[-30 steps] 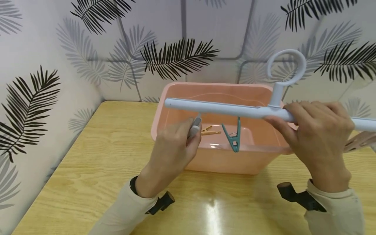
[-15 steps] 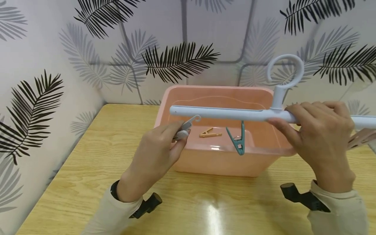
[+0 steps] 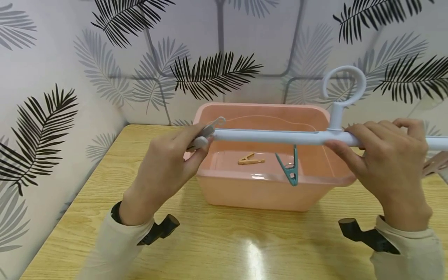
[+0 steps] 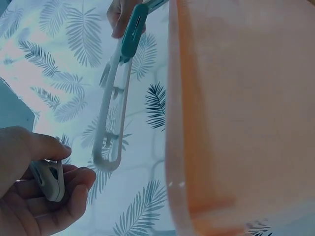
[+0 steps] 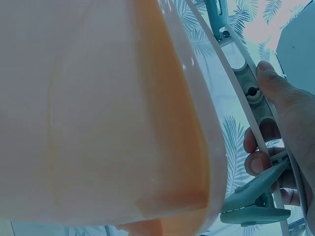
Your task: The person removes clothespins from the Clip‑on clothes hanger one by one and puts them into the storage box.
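Observation:
My left hand [image 3: 168, 163] pinches a grey clothespin [image 3: 206, 136] with a small wire-like hook, right at the left end of a pale blue clip hanger [image 3: 273, 136]. In the left wrist view that clothespin [image 4: 50, 183] sits between thumb and fingers, beside the hanger's rounded end [image 4: 106, 161]. My right hand [image 3: 388, 159] grips the hanger's bar just right of its round hook [image 3: 344, 83], holding it level. A teal clothespin [image 3: 291, 167] hangs under the bar. Another clothespin [image 5: 256, 201] hangs past the right hand, on the hanger's other half.
Below the hanger a pink plastic basin [image 3: 255, 194] stands on the wooden table [image 3: 140, 249], against a wall covering with leaf prints [image 3: 217, 74]. On the basin's floor lies a yellow-orange clothespin [image 3: 251, 159].
The left hand has moved left and up with the grey clothespin, from under the bar to its left end. The right hand and hanger have shifted only slightly.

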The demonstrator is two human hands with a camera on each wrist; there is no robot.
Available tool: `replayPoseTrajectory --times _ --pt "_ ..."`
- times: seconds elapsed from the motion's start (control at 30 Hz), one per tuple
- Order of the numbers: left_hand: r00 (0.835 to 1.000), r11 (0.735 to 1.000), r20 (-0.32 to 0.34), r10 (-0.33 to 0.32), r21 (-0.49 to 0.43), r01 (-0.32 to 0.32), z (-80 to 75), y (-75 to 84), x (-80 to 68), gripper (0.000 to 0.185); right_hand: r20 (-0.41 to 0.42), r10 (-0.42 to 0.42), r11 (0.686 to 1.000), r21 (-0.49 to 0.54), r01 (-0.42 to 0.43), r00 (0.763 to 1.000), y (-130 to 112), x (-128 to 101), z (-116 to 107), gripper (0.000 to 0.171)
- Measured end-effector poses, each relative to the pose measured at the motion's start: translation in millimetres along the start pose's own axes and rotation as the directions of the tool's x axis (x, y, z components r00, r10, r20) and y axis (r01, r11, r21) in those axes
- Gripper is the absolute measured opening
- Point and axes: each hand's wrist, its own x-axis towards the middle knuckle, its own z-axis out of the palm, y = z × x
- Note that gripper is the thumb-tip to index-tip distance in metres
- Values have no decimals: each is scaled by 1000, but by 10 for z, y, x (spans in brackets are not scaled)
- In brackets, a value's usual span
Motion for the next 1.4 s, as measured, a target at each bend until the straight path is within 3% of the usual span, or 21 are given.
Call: replayPoseTrajectory --times 0.17,0.33,0.5,0.67,0.8,0.93,1.03,1.27,1.4 --pt "999 1000 38 15 -14 -15 -61 -116 191 19 27 -4 1000 5 4 1000 51 -4 -18 74" --pt "997 1000 72 25 -18 -24 -46 -232 419 8 49 -7 1000 8 7 999 91 -16 -33 78" --pt "983 1000 185 4 -23 0 44 -302 678 22 63 -5 1000 23 3 998 108 -22 -55 80" --pt "947 999 320 -37 45 24 165 -367 936 29 90 -18 1000 26 15 996 127 -26 -88 79" --pt "916 995 394 -75 96 40 281 -442 1112 31 108 -30 999 26 27 994 141 -28 -100 79" --pt "890 995 448 -85 80 55 415 -517 1226 29 96 -24 999 42 20 995 142 -35 -88 79" --pt "867 997 492 -76 54 57 522 -572 1266 25 90 -16 999 50 12 996 141 -37 -87 79" --pt "784 995 614 -92 92 45 736 -667 1251 20 90 -33 998 62 27 995 132 -20 -106 76" --pt "756 995 647 -94 85 51 809 -697 1219 20 88 -37 998 59 32 995 137 -19 -107 76"
